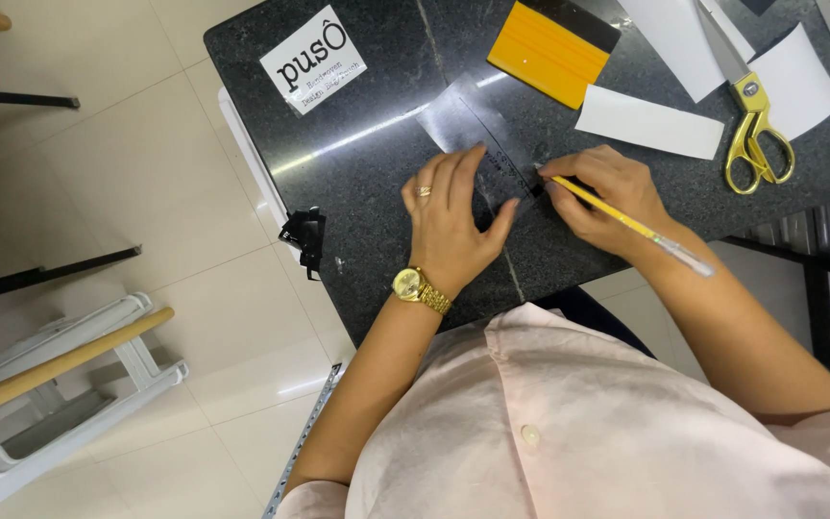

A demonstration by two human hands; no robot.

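**2 hands on a clear sheet at a dark stone table**

At centre frame, the left hand (451, 213) lies flat with fingers spread, pressing down a transparent plastic sheet (468, 120) on the black stone table (377, 221). It grips nothing; a ring and a gold wristwatch (418, 286) show on it. Just to its right, the right hand (604, 190) is closed around a yellow pencil (626, 223), pinching it near the tip, which touches the sheet close to the left thumb. The pencil's far end slants toward the lower right, past the wrist.

The sheet runs from under both hands toward the upper middle, its edges faint against the stone. Above it, near the top edge, lies an orange squeegee (549, 50), apart from the sheet. At upper right sit 3 white paper strips (647, 123) and gold-handled scissors (754, 125), well clear of the hands. A white printed card (313, 60) lies at upper left of the tabletop.

Bare stone stays open to the left of the left hand, out to the table's left edge, where a black clip-like object (305, 234) hangs. Beyond that edge is pale tiled floor (146, 173), with a white stool (60, 384) at lower left.
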